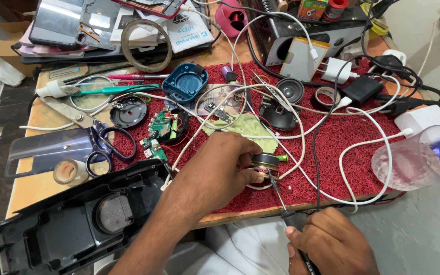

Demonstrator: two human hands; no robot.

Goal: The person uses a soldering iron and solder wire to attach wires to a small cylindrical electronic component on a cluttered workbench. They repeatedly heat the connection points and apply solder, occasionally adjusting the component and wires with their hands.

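We counted two hands at work over the red mat [332,147] that covered the surface. Our left hand [220,170] had its grip pinched shut around one small round speaker part [266,164], holding it just above the mat near the front edge. Our right hand [332,244] had its fingers wrapped tight around the handle of one screwdriver [286,211], whose thin tip reached up to the underside of that round part. On the mat we saw one blue plastic shell [184,82], one black speaker cone [290,90], two green circuit boards [160,130] and one yellow-green cloth [240,126]. Several white cables [362,153] looped across it. One pair of scissors [105,147] lay left of the mat, and one large black casing [72,219] sat at the near left.
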